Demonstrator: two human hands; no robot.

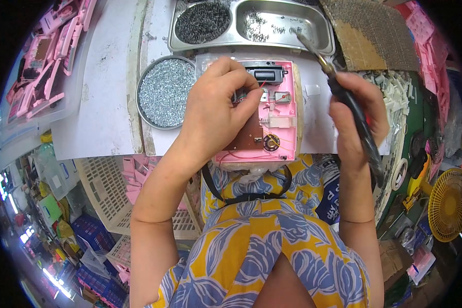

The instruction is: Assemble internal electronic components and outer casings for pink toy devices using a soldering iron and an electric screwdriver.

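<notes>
A pink plastic housing (289,77) lies in front of me, open, with a black part (268,75), a brown circuit board (247,136), a small round speaker (271,142) and thin wires in it. My left hand (218,97) is over its left side, thumb and forefinger pinched on a thin red wire (264,83); the palm hides part of the housing. In my right hand (362,115), raised right of the housing, is a soldering iron (351,102) with a black handle. Its metal tip points up and left, over the steel tray.
A compartmented steel tray (231,33) with dark springs stands at the back. A round dish (138,100) of silvery screws sits left of the housing. Brown cardboard (369,38), white plastic parts (395,92) and a yellow fan (448,205) are on the right; a bin of pink parts (74,97) is far left.
</notes>
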